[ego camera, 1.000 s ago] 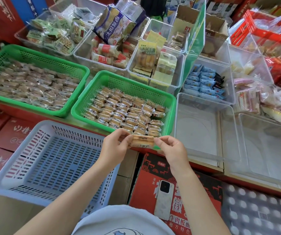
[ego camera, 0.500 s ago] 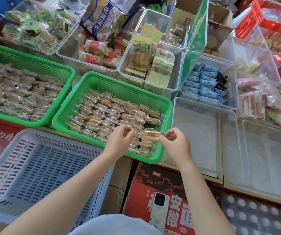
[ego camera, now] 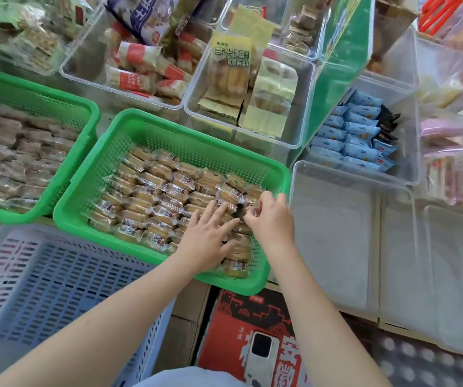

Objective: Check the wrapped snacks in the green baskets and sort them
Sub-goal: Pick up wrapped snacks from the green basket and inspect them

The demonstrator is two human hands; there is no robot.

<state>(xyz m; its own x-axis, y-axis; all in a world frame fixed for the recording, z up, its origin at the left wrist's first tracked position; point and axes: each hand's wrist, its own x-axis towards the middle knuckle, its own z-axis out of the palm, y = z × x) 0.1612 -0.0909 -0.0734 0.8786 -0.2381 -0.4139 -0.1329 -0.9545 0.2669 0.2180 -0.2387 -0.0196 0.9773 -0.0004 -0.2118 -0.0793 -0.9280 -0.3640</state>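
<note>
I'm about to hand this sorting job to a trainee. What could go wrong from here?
1. The near green basket overhangs the shelf edge; the left hand pressing its near corner might tip it.
2. The right hand pinches a clear wrapper by its edge, so it may slip or tear.
3. The phone on the red carton below could be hit.

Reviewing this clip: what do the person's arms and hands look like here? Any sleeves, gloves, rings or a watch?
Both forearms are bare up to the frame edge: no sleeves show. The left hand and the right hand are ungloved, and no ring, watch or bracelet is visible on the sides that face the camera. The only clothing in view is a light garment at the bottom edge.
</note>
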